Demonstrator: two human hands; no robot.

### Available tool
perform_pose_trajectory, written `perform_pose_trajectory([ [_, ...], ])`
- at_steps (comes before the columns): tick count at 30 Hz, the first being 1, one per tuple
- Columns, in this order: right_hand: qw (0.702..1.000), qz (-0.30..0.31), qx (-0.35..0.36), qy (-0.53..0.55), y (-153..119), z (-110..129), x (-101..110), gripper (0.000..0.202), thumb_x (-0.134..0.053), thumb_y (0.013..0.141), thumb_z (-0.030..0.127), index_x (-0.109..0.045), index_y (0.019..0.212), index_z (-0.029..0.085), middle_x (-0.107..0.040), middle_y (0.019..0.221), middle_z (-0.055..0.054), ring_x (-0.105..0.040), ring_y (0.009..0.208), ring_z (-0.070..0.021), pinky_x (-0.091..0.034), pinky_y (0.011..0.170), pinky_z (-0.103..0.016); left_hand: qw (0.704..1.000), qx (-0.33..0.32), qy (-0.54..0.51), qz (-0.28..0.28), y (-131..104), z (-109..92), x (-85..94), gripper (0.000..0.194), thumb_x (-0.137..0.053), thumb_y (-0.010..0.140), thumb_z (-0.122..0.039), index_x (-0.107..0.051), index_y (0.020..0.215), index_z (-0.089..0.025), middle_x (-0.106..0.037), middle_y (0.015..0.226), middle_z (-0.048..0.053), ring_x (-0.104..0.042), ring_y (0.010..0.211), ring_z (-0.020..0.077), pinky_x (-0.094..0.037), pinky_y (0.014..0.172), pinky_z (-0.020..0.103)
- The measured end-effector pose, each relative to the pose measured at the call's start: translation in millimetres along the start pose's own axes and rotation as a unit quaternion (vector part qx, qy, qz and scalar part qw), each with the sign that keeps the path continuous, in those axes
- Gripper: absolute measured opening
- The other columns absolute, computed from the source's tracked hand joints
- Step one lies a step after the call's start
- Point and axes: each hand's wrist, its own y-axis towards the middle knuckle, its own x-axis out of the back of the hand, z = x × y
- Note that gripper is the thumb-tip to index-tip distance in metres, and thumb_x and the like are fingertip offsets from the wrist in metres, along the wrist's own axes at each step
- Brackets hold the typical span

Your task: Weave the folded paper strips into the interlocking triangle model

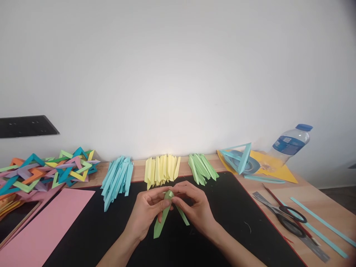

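Both my hands meet over the black mat (pixel 222 237), pinching a folded green paper strip (pixel 161 221) between them. My left hand (pixel 143 211) grips it near its bent top, thumb in front, and one broad end hangs down and to the left. My right hand (pixel 196 205) has thumb and forefinger closed at the same bend, where a narrower green end slants down to the right. Just beyond the hands lie a bundle of folded yellow strips (pixel 161 170), a bundle of green strips (pixel 203 168) and a bundle of light blue strips (pixel 118 180).
Interlocked multicoloured paper stars (pixel 50 170) and a pink sheet (pixel 52 222) lie at left. To the right are scissors (pixel 290 222), a red pencil (pixel 278 196), blue strips (pixel 322 218), a tape roll (pixel 241 163), yellow paper (pixel 286 174) and a tilted bottle (pixel 290 144). A wall stands behind.
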Motion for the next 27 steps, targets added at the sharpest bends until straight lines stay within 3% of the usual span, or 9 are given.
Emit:
perform_pose_trajectory([
  [4,1.000,-0.006,0.006,-0.029,0.7,2.4,0.0,0.017,-0.060,0.082,0.021,-0.070,0.096,0.022,-0.064,0.087,-0.007,-0.064,0.077,-0.0174,-0.057,0.065,-0.028,1.000,0.014,-0.013,0.017,0.6,0.9,3.5,0.043,-0.079,0.065,-0.030,-0.071,0.105,-0.015,-0.066,0.065,0.005,-0.063,0.061,0.0173,-0.036,0.034,0.015],
  [15,0.986,0.017,0.097,-0.136,2.2,1.7,6.7,0.029,-0.054,0.085,0.013,-0.068,0.107,0.026,-0.064,0.084,-0.006,-0.063,0.076,-0.0167,-0.053,0.065,-0.028,0.994,0.073,-0.071,0.046,3.0,-4.1,9.8,0.043,-0.082,0.061,-0.026,-0.073,0.100,-0.013,-0.068,0.064,0.007,-0.061,0.050,0.0126,-0.030,0.032,0.014],
  [27,0.984,0.011,0.103,-0.146,1.6,2.5,6.3,0.029,-0.055,0.084,0.012,-0.069,0.106,0.025,-0.062,0.082,-0.005,-0.063,0.072,-0.0163,-0.052,0.062,-0.027,0.987,0.096,-0.111,0.068,4.5,-1.7,11.7,0.042,-0.084,0.060,-0.024,-0.074,0.099,-0.014,-0.067,0.063,0.006,-0.062,0.050,0.0115,-0.029,0.030,0.012],
])
